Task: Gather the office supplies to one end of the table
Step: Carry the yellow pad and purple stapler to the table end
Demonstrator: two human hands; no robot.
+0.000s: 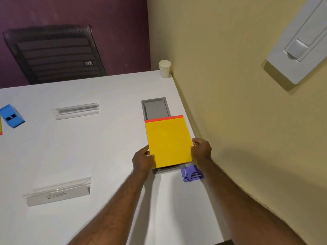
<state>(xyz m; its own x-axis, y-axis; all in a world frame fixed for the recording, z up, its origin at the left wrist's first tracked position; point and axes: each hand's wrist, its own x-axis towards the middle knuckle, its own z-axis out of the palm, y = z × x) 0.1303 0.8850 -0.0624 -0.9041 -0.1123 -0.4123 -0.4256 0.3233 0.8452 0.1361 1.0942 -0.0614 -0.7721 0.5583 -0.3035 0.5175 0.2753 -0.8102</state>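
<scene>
So both hands are on the yellow notepad with the red strip along its top (169, 141), over by the right edge of the white table (106, 147), right up against the wall side. The left hand (142, 160) pinches the pad's near-left corner, thumb on top, and the right hand (201, 149) grips its right edge, fingers curled around it. Neither is loose; both are clamped on the pad.

The pad's long axis runs away from the person, toward the far edge, and it sits over the grey recessed cable box (155, 107) in the tabletop, covering most of it. Can't tell for sure if it's resting flat or held just above.

A small purple hole punch (192, 174) lies just beside the right wrist at the right edge, so I'd guess this is the gathering end. The blue stapler (11, 118) is well apart, way off at the left edge, with a sliver of something yellow next to it. Left hand is the nearer one for that reach.
</scene>
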